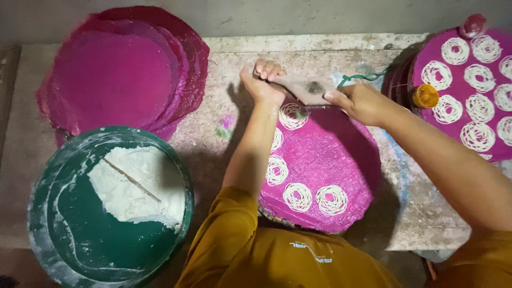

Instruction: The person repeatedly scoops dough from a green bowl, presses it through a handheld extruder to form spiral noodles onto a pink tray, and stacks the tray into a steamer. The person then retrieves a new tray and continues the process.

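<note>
We clamp left hand (260, 80) and right hand (358, 101) on a grey wooden press (304, 88) over the round pink woven mat (341, 160), near its far edge.

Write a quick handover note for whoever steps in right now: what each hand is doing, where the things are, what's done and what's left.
Left hand and right hand both grip the press, held over the far edge of the middle pink mat.
Done: five white noodle coils lie along that mat's left and near edge; its centre and right are bare.
The filled mat sits at right, a stack of bare pink mats at left.
Green tub at near left holds white dough.
Left: fill the rest of the middle mat.
</note>
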`<action>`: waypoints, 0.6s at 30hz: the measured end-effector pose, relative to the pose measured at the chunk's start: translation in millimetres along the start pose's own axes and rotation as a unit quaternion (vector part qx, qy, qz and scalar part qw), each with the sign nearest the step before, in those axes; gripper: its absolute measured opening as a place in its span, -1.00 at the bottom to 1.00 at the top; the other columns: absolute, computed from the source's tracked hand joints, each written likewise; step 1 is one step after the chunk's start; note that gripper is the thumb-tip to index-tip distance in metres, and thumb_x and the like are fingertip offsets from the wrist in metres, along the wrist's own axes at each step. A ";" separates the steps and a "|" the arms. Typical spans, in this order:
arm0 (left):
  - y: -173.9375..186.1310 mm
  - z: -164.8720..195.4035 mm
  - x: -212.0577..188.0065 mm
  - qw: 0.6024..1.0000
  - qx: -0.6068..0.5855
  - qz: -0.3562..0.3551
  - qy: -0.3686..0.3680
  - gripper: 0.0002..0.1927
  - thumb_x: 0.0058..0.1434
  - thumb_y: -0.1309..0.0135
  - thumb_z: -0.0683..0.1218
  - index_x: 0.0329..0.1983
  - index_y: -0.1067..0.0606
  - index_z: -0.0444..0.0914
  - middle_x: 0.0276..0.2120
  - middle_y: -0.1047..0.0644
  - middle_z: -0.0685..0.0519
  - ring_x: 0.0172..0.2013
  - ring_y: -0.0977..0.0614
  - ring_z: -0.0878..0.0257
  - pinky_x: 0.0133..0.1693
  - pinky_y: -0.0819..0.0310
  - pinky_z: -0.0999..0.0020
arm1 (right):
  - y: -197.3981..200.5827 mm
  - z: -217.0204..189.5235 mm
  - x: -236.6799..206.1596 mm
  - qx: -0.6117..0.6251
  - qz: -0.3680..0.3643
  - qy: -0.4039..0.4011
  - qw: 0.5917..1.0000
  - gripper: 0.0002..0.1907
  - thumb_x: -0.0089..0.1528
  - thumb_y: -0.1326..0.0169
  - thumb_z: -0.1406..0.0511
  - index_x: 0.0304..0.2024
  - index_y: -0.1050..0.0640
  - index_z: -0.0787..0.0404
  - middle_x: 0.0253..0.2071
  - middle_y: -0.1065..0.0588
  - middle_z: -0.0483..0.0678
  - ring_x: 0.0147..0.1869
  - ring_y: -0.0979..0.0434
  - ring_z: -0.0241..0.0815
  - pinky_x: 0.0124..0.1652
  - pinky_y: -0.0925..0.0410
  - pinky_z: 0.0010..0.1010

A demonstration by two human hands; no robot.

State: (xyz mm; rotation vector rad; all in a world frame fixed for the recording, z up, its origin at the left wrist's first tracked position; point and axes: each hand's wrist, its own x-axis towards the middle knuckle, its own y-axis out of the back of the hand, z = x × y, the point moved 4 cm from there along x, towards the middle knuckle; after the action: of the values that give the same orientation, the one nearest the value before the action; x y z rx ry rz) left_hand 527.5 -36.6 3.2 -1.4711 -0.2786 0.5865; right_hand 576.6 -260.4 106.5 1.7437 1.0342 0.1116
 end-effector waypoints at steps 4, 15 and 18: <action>-22.2 2.4 8.4 0.997 -0.024 -0.074 0.024 -0.49 0.34 0.39 0.30 -0.55 -0.23 -0.11 -0.63 -0.24 0.17 -0.56 -0.26 0.27 -0.30 -0.24 0.25 | 6.9 0.1 4.6 -0.031 0.091 0.071 0.993 -0.36 0.38 0.07 -0.11 -0.16 -0.64 0.35 -0.48 -0.50 0.17 -0.32 -0.52 0.12 -0.23 -0.37 -0.04; 35.6 -10.6 -30.4 0.800 0.517 -0.009 0.304 0.03 0.36 0.72 0.55 0.49 -0.24 -0.25 -0.50 -0.30 0.10 -0.66 -0.18 0.45 -0.70 0.07 0.56 | -12.4 28.0 19.1 0.071 0.082 0.057 0.993 -0.34 0.40 0.12 -0.10 -0.31 -0.59 0.38 -0.53 -0.49 0.17 -0.41 -0.49 0.02 -0.28 -0.36 -0.08; 51.2 -2.6 -28.9 0.778 0.572 0.053 0.256 -0.08 0.43 0.68 0.51 0.61 0.16 -0.19 0.10 -0.47 -0.16 -0.61 -0.20 0.41 -0.62 -0.01 0.49 | -18.4 31.3 22.2 0.086 0.141 0.045 0.985 -0.38 0.36 0.07 -0.10 -0.19 -0.57 0.37 -0.49 -0.49 0.17 -0.40 -0.52 0.00 -0.29 -0.36 -0.09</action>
State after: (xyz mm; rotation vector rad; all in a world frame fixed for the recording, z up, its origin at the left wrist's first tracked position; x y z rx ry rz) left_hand 494.5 -54.4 -42.3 -0.3877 0.5438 0.2930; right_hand 596.1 -266.8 69.2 2.0533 0.8757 0.2907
